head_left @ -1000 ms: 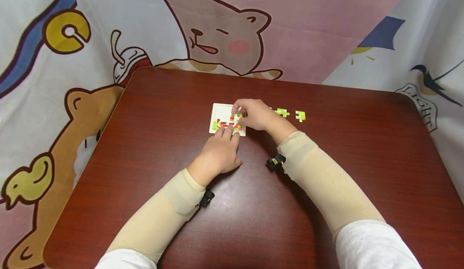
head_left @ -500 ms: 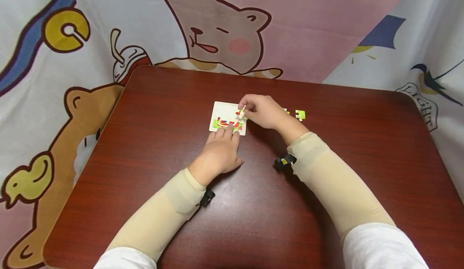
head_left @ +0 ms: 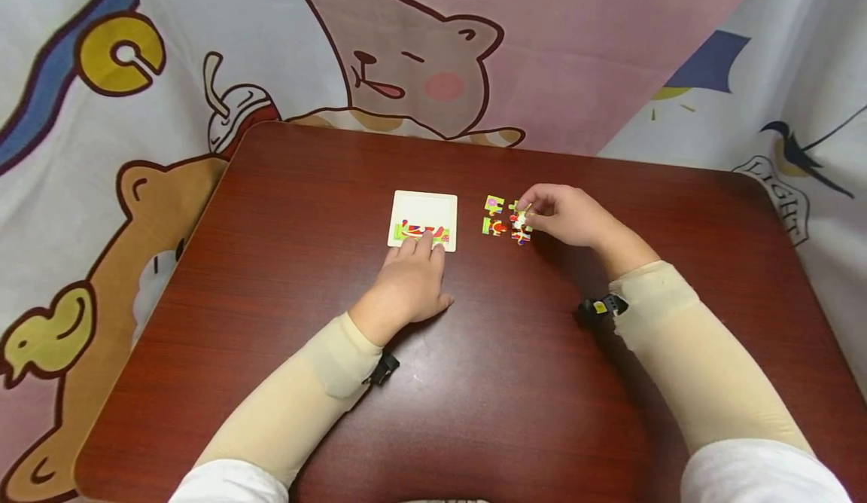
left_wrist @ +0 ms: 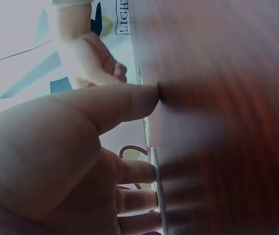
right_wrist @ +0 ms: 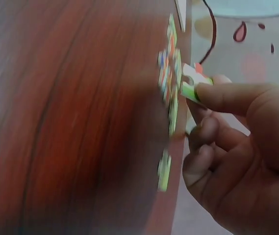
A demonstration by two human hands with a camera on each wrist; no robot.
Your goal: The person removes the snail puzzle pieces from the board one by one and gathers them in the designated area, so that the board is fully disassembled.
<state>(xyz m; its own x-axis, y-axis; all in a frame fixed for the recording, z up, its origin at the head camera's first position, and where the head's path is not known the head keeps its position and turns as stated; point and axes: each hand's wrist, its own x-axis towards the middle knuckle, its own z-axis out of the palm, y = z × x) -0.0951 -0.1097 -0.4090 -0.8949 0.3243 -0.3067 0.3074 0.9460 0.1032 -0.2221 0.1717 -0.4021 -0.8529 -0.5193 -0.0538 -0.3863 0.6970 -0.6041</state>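
The square white puzzle board lies on the table, with a strip of red and green jigsaw pieces along its near side. My left hand rests its fingertips on the near edge, and its thumb touches the tabletop. To the right of the board, my right hand pinches a white, red and green puzzle piece between thumb and fingers, just above the loose pieces. Among these are a green one with a pink flower and a green and red one. The right hand partly hides the others.
The brown table has rounded corners and stretches around both hands. Behind it and at its sides hangs a cartoon-printed curtain. One loose puzzle piece lies apart from the cluster in the right wrist view.
My right hand has carried the pinched puzzle piece from over the board rightward to the loose pieces, uncovering the board and pieces beside it. The left hand stays on the board's edge.
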